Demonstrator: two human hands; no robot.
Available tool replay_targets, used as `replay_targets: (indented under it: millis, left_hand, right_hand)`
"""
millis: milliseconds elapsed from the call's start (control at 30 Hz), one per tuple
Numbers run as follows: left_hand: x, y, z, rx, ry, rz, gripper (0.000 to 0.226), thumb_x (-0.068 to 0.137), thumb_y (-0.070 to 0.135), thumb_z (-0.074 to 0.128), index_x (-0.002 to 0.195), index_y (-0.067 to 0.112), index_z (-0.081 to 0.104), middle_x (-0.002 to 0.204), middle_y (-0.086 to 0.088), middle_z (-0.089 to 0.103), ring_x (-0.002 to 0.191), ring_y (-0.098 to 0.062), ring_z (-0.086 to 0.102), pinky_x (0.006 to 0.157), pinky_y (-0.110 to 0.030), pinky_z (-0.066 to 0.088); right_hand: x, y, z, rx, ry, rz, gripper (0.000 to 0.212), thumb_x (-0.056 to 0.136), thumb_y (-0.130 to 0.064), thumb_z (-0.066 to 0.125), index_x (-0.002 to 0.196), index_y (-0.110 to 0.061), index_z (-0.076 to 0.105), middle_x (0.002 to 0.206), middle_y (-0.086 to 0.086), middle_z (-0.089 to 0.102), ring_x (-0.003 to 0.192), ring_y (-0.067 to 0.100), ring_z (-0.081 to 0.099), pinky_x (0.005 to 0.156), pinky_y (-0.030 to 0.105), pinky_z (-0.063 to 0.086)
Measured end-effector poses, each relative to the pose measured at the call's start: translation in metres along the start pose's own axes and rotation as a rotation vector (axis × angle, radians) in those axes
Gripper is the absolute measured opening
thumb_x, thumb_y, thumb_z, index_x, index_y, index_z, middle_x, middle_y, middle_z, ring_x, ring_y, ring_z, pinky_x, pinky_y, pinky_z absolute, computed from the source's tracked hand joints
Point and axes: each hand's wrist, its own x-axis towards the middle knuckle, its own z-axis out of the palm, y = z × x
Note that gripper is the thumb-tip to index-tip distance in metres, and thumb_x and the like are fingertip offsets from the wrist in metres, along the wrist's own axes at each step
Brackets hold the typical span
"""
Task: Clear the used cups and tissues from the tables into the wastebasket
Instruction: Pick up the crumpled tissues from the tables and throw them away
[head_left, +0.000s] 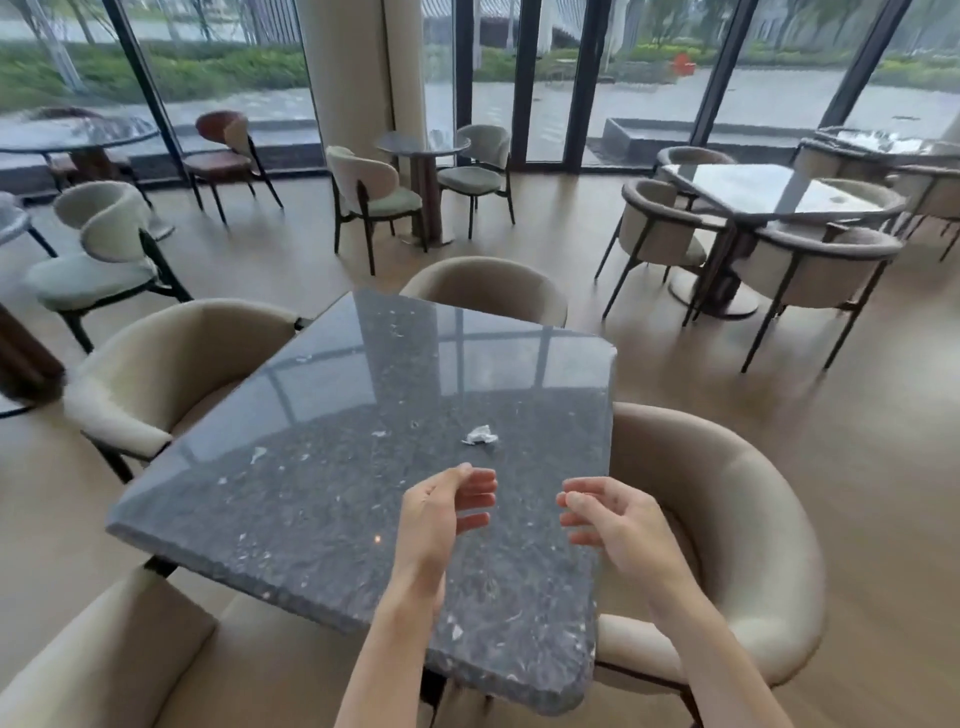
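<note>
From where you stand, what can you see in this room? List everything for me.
tissue: one, white, crumpled, on the near table just beyond the hands
near table: one, dark speckled stone, square, in front of the person
beige chairs: four, round-backed, around the near table
right table: one, dark glossy top, far right, with beige armchairs around it
round table: one, dark, small, by the pillar, a pale chair on each side
brown chair: one, by the window at the far left
pillar: one, cream, between the windows
windows: dark-framed, full height, along the far wall
left hand: one, open, over the near table
right hand: one, open, over the table's right edge
</note>
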Motion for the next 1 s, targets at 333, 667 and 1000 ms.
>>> replay_targets:
  millis: [333,667,1000]
  left_hand:
    - [0.183,-0.049,0.035,-0.051,0.02,-0.278,0.018,0.103,0.023,0.054,0.107,0.018,0.071,0.121,0.002,0.066,0.103,-0.024,0.067,0.092,-0.051,0.056]
    - [0.3,-0.119,0.035,0.229,0.174,-0.375,0.021,0.102,0.017,0.053,0.119,0.016,0.067,0.11,0.004,0.06,0.105,-0.022,0.06,0.095,-0.043,0.052]
    - [0.356,-0.162,0.057,0.223,0.228,-0.427,0.025,0.098,0.006,0.05,0.095,0.024,0.067,0.105,-0.002,0.068,0.095,-0.019,0.061,0.085,-0.04,0.05]
  right_hand:
    - [0.192,0.034,0.056,-0.492,-0.251,0.087,0.04,0.093,-0.026,0.07,0.132,-0.025,0.063,0.13,-0.003,0.062,0.106,0.012,0.067,0.097,0.038,0.055]
    - [0.333,0.09,0.108,-0.684,-0.483,0.105,0.064,0.089,-0.019,0.068,0.15,-0.018,0.046,0.15,0.009,0.047,0.131,0.021,0.054,0.106,0.034,0.045]
    - [0.386,0.133,0.134,-0.745,-0.638,0.161,0.063,0.094,-0.021,0.058,0.154,-0.013,0.041,0.154,0.014,0.046,0.138,0.028,0.049,0.113,0.035,0.039]
